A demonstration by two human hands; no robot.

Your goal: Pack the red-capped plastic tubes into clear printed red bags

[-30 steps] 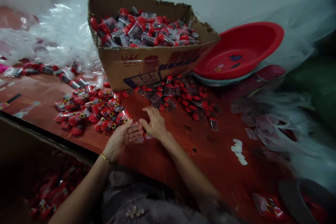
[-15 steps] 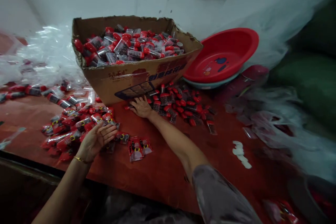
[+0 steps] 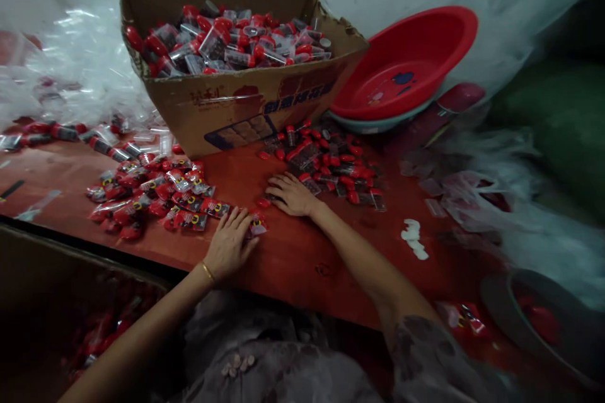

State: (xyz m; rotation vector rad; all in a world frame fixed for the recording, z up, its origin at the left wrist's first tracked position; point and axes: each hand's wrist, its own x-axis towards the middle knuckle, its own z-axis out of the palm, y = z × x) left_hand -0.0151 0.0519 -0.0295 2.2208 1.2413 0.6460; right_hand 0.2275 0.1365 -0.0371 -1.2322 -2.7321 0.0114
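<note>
My left hand (image 3: pixel 229 244) lies palm down, fingers stretched, over small red printed packets (image 3: pixel 256 224) near the table's front edge. Left of it is a heap of red packets (image 3: pixel 142 192) with clear, shiny wrapping. My right hand (image 3: pixel 293 195) rests flat with its fingers apart, and a small red piece (image 3: pixel 263 202) shows at its fingertips. Just beyond that hand spreads a pile of clear tubes with red caps and dark contents (image 3: pixel 331 160). What lies beneath either palm is hidden.
A torn cardboard box (image 3: pixel 236 110) full of red-capped tubes stands behind. A red basin (image 3: pixel 420 63) sits on a pale one at right. White discs (image 3: pixel 414 239), plastic bags (image 3: pixel 477 201) and a grey bowl (image 3: pixel 520 289) are on the right; clear plastic (image 3: pixel 89 69) heaps at left.
My left hand has turned palm down and moved right onto the packets. My right hand has drawn back from the box's base, toward me and to the right. The view has tilted down.
</note>
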